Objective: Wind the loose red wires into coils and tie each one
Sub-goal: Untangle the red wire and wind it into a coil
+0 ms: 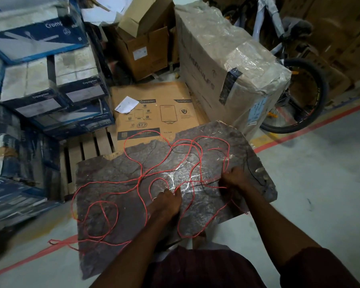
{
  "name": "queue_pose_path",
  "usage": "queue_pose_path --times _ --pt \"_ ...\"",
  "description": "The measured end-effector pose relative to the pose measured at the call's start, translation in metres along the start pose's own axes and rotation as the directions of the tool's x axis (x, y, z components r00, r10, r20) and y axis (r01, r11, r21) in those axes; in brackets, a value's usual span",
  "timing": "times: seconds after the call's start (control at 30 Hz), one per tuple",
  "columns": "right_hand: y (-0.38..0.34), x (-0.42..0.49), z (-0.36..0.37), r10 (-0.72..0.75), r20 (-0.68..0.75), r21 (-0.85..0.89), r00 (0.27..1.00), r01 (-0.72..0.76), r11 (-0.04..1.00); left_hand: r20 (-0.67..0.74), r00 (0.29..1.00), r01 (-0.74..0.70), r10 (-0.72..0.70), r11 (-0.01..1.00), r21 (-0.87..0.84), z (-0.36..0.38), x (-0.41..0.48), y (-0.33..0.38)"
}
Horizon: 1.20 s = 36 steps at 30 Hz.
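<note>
Loose red wire (146, 173) sprawled in open loops across a dark stone slab (112, 183), with some strands trailing over the slab's near-left edge onto the grey floor (320, 183). The left hand (166, 201) rests on the slab at the middle of the tangle, fingers curled together over a strand near its knuckles (whether they actually pinch it cannot be told). The right hand (234, 177) is closed around strands at the tangle's right side, fingers bunched. No coil is formed yet. The wire appears thin, light and springy: it should bend easily but tend to spring open and snag on crossing loops. A free end is judged the best hold, with slack drawn through the other hand. Stacked Crompton boxes (50, 80) stand behind.
</note>
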State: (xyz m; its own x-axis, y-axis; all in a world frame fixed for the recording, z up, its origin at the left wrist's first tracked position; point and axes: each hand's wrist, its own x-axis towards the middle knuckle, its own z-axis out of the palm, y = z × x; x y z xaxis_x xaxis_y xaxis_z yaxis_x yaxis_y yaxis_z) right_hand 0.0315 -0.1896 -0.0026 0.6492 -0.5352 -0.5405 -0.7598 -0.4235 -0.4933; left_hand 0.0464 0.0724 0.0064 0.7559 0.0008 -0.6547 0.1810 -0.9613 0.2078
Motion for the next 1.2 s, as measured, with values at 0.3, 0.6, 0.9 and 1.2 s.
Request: queue_pose_path --times 0.3,0.6,0.9,1.2 --pt "-0.047 -0.058 -0.069 -0.057 -0.017 0.207 0.998 0.060 0.976 -0.103 0.972 -0.199 0.211 0.973 0.116 0.002 -0.013 -0.001" --pt "-0.098 -0.116 -0.132 -0.146 -0.008 0.191 0.989 0.145 0.971 -0.138 0.888 -0.357 0.439 0.846 0.395 0.007 -0.008 -0.004" --pt "-0.132 -0.142 -0.154 -0.325 -0.393 0.390 0.860 0.476 0.788 -0.133 0.835 -0.472 0.534 0.820 0.323 0.003 -0.004 -0.008" --pt "-0.160 -0.144 -0.144 -0.285 -0.245 0.700 0.927 0.372 0.610 -0.276 0.850 -0.524 0.449 0.777 -0.348 -0.043 -0.007 0.009"
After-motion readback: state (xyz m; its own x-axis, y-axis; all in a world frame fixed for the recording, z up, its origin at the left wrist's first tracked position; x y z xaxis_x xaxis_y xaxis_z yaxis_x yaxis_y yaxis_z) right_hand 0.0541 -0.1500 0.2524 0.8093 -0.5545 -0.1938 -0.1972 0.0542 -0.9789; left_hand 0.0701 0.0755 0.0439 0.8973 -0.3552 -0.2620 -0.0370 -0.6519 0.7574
